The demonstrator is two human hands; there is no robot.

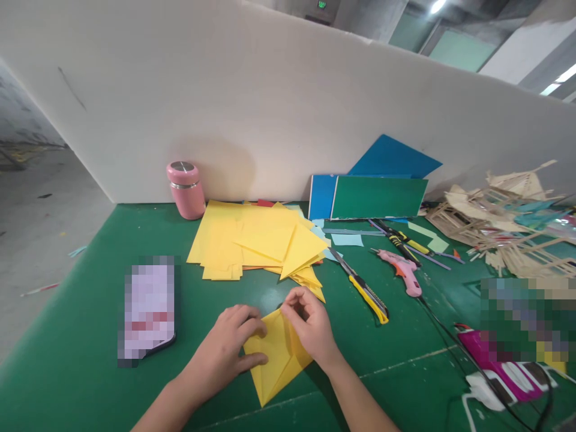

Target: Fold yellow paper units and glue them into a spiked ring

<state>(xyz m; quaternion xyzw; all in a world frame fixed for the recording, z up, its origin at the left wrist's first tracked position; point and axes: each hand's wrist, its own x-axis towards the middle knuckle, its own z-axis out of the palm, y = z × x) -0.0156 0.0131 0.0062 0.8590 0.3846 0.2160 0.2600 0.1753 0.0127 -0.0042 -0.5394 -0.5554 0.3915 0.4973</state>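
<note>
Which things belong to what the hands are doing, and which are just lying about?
Belongs:
Folded yellow paper, touched by left hand and pinched by right hand
Maybe the matching yellow sheets

Probably just lying about:
Pink flask
Glue gun
Yellow cutter

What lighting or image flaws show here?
Head view: ceiling light blown out; faint glare on the green tabletop; soft shadow beside the pink flask on the white panel; wide-angle lean toward the edges; mosaic patches at left and right; folded yellow paper reads clearly.
</note>
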